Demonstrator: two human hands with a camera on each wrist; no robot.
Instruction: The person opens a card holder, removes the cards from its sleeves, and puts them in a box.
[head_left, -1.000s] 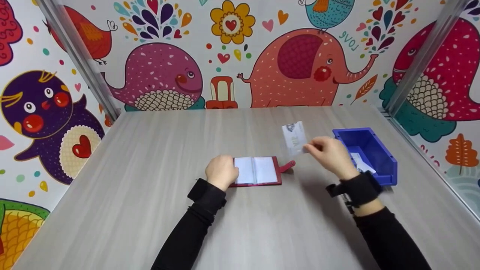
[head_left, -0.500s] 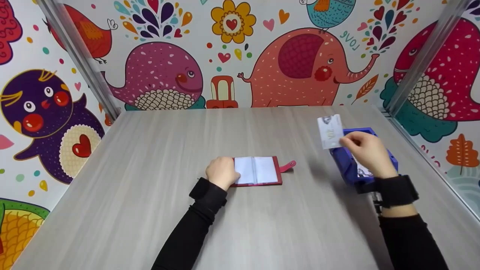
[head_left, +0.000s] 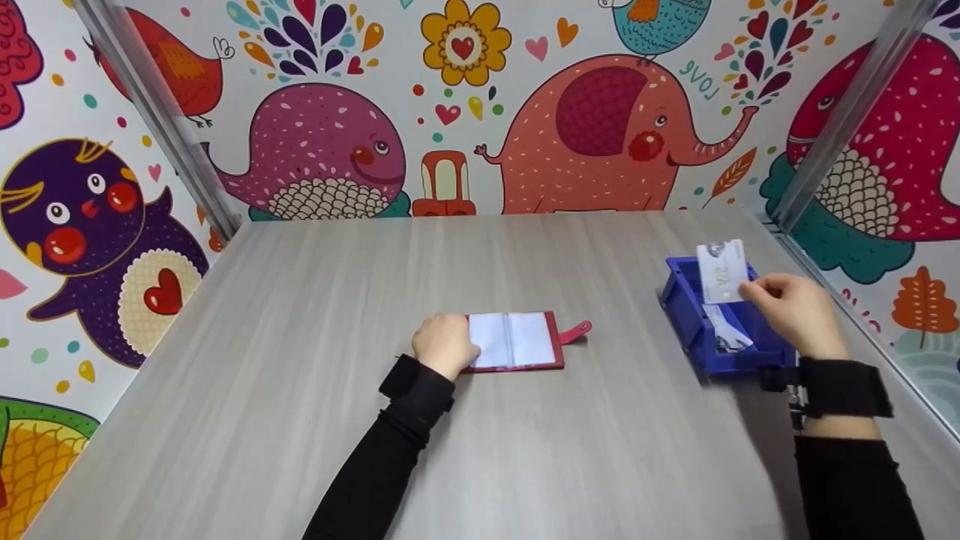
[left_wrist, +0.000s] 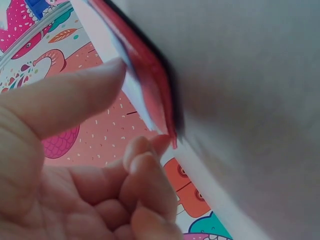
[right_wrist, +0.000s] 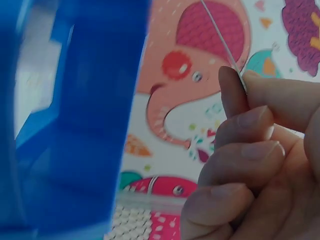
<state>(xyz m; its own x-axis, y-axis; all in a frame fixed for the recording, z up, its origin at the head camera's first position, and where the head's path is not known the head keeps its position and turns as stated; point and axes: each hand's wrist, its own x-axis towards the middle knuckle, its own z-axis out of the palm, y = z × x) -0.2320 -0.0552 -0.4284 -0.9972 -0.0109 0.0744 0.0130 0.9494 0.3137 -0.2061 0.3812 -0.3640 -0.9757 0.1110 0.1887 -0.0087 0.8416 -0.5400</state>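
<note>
On the table lies an opened red card holder (head_left: 513, 341) with clear sleeves and a strap with a snap (head_left: 576, 331) sticking out to the right. My left hand (head_left: 444, 345) grips its left edge. In the left wrist view, the thumb (left_wrist: 75, 97) presses on the sleeves and the curled fingers meet the red cover (left_wrist: 152, 75). Between thumb and forefinger, my right hand (head_left: 799, 311) pinches a white card (head_left: 721, 271) printed with VIP, held up over the blue bin (head_left: 686, 311). The right wrist view shows this card edge-on (right_wrist: 220, 37).
More white cards (head_left: 726, 330) lie inside the blue bin, which stands at the right of the table (head_left: 337, 285). Walls with printed cartoon animals (head_left: 592, 142) rise behind and at both sides, joined by metal corner posts (head_left: 161, 112).
My right hand has carried the card rightward, from beside the card holder to above the blue bin. The left hand and the card holder stay in place.
</note>
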